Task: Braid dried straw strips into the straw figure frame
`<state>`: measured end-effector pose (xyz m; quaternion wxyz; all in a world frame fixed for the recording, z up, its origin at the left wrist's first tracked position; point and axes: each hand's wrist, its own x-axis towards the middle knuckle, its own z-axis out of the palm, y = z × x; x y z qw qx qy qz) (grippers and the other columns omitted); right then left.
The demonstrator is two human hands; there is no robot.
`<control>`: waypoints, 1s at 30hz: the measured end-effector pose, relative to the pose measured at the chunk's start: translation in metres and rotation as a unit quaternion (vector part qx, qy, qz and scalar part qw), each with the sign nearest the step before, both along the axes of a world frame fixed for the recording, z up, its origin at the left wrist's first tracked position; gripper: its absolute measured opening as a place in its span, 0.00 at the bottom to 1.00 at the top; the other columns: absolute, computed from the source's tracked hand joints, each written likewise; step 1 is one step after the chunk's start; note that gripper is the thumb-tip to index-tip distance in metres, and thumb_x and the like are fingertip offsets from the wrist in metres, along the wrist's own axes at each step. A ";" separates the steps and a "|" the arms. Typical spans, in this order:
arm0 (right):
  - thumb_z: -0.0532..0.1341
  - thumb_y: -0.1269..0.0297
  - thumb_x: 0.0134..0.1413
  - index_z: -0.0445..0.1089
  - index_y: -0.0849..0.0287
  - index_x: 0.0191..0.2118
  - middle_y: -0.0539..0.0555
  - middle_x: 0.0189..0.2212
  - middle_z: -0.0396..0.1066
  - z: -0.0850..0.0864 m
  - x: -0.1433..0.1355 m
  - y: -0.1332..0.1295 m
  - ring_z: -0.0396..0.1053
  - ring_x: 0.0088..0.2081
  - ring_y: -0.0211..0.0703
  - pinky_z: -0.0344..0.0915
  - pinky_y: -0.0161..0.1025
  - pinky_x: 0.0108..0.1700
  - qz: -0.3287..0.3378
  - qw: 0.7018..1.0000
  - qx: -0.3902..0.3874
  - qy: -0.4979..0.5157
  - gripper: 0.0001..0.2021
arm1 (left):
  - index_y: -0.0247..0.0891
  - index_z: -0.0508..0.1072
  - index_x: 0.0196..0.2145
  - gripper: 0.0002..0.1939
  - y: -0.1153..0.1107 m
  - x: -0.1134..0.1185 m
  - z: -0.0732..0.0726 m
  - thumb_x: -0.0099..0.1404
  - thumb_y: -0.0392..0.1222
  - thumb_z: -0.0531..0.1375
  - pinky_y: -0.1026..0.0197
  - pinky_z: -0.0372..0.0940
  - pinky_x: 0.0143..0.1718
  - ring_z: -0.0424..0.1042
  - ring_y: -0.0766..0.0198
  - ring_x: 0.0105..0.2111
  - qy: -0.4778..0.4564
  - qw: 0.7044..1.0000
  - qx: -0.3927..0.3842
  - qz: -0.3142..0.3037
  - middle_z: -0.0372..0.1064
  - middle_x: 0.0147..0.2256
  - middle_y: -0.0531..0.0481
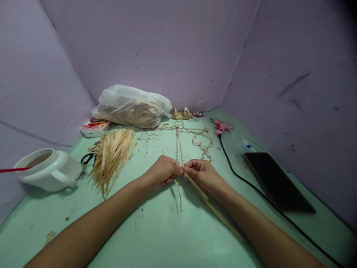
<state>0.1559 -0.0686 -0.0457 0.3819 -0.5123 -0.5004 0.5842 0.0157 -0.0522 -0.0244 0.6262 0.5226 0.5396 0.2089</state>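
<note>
Between my hands runs a twisted straw cord (pixel 180 146), stretched from the back of the table toward me. My left hand (pixel 165 171) pinches it near its front end, and a short loose strand (pixel 180 199) hangs below those fingers. My right hand (pixel 205 176) is closed at the same spot, fingertips almost touching the left ones. From it a long flat straw strip (pixel 216 212) trails down to the right. More finished cord (pixel 205 143) lies in loose loops beyond my right hand. A pile of dry straw strips (pixel 113 156) rests to the left.
At left stand a white pot (pixel 55 169) and a pair of black scissor handles (pixel 88 159). A plastic bag (pixel 132 106), a small box (pixel 95 127) and a woven piece (pixel 181 114) line the back. A pink glue gun (pixel 222 126), its black cord (pixel 245 178) and a dark tablet (pixel 276 182) lie right.
</note>
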 end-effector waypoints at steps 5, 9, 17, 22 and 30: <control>0.58 0.66 0.39 0.67 0.62 0.23 0.49 0.17 0.65 -0.001 0.005 0.002 0.56 0.19 0.31 0.51 0.30 0.22 0.017 0.993 0.072 -0.094 0.05 | 0.34 0.63 0.16 0.03 -0.002 0.005 -0.002 0.43 0.34 0.56 0.69 0.38 0.13 0.43 0.77 0.10 0.023 0.999 0.022 0.044 0.46 0.08 0.61; 0.57 0.64 0.40 0.71 0.62 0.22 0.50 0.17 0.65 0.002 0.013 0.003 0.56 0.19 0.33 0.49 0.31 0.21 0.021 0.968 0.118 -0.219 0.08 | 0.33 0.66 0.16 0.02 -0.003 0.008 -0.006 0.42 0.33 0.57 0.68 0.42 0.15 0.46 0.76 0.12 0.029 0.996 0.061 0.050 0.49 0.09 0.59; 0.57 0.63 0.39 0.68 0.61 0.20 0.50 0.14 0.63 0.008 0.012 -0.004 0.55 0.17 0.32 0.49 0.31 0.18 0.028 0.957 0.094 -0.275 0.08 | 0.33 0.64 0.15 0.02 -0.007 0.014 -0.006 0.41 0.31 0.56 0.68 0.40 0.14 0.45 0.76 0.11 0.024 0.996 0.018 0.087 0.48 0.09 0.59; 0.56 0.65 0.40 0.68 0.60 0.21 0.51 0.15 0.66 0.008 0.005 -0.014 0.58 0.18 0.34 0.49 0.32 0.19 0.038 0.941 0.124 -0.311 0.06 | 0.35 0.59 0.14 0.05 -0.011 0.015 -0.001 0.41 0.31 0.54 0.68 0.35 0.12 0.40 0.77 0.10 -0.029 0.992 -0.049 0.109 0.42 0.09 0.61; 0.54 0.67 0.44 0.70 0.61 0.22 0.50 0.16 0.67 0.014 0.000 -0.025 0.56 0.18 0.32 0.47 0.32 0.21 0.102 0.904 0.216 -0.354 0.09 | 0.33 0.61 0.13 0.03 -0.009 0.013 0.000 0.40 0.29 0.52 0.68 0.36 0.12 0.42 0.78 0.10 -0.018 0.996 -0.030 0.079 0.46 0.09 0.59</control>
